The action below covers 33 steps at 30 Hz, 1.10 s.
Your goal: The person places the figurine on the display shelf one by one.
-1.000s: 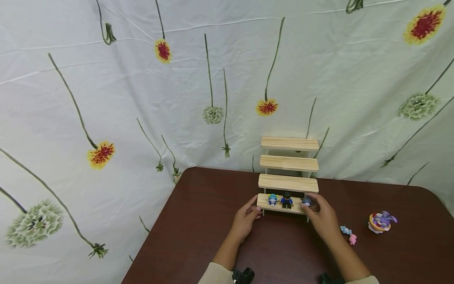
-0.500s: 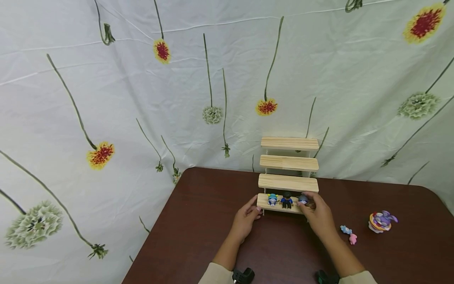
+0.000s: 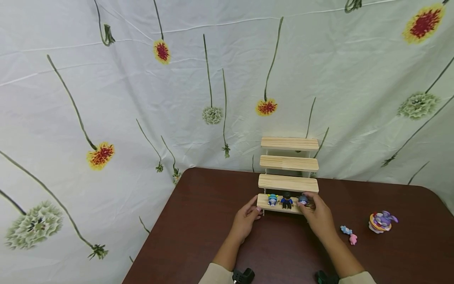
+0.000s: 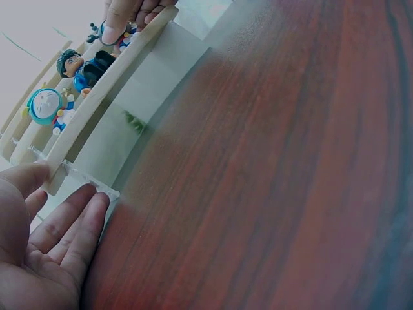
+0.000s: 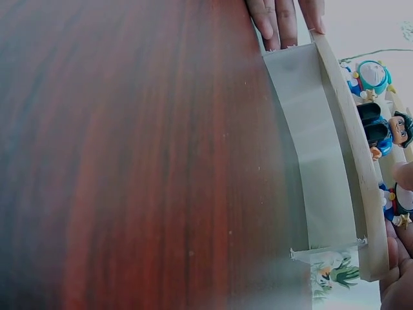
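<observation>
A pale wooden tiered shelf point(image 3: 288, 182) stands on the table, its lowest board bearing three small toy figurines. At the left is a figurine with a turquoise hat point(image 3: 272, 200); in the middle sits a black-haired figurine in blue and black point(image 3: 286, 200). Thumb and fingers of my right hand point(image 3: 320, 217) pinch the third, a grey-capped figurine point(image 3: 303, 200), at the board's right end. My left hand point(image 3: 244, 221) touches the lowest board's left end, fairly straight fingers point(image 4: 80, 229) beside its clear support. The right fingertips are partly hidden behind the figurine.
On the dark red-brown table point(image 3: 198, 221), right of my right forearm, lie a small blue piece point(image 3: 346, 230) and a pink piece point(image 3: 353, 239). Farther right stands a purple rabbit-like toy in a round base point(image 3: 381, 222). A flower-printed cloth point(image 3: 177, 90) hangs behind.
My right hand has slid the grey-capped figurine a little left along the lowest board, closer to the middle figurine, then stayed put. The left hand has not moved.
</observation>
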Each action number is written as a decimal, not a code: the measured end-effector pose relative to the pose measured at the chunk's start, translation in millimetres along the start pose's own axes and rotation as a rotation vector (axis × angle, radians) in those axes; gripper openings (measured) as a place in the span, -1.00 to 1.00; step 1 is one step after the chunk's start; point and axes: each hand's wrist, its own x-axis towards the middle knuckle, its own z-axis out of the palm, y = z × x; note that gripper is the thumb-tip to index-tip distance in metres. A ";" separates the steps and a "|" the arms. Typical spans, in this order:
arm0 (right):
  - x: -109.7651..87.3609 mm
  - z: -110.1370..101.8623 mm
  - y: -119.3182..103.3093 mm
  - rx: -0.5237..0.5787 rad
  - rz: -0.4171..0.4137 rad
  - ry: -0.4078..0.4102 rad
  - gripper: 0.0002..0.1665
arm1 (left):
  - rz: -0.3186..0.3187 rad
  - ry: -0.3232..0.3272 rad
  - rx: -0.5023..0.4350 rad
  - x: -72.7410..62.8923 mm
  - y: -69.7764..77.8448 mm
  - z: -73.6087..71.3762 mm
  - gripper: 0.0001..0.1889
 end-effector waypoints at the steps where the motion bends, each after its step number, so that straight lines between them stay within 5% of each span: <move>1: 0.1 0.3 0.0 -0.002 -0.001 0.000 -0.49 | 0.000 0.000 -0.002 0.0 0.1 0.1 -0.46; 24: -3.6 -0.2 -0.2 0.024 0.000 -0.004 -0.41 | 0.001 0.003 0.000 0.2 -1.8 -0.3 -0.47; 33: -8.1 -4.8 -3.4 0.125 0.052 -0.007 -0.43 | -0.006 0.001 0.008 -0.3 -0.5 -0.7 -0.45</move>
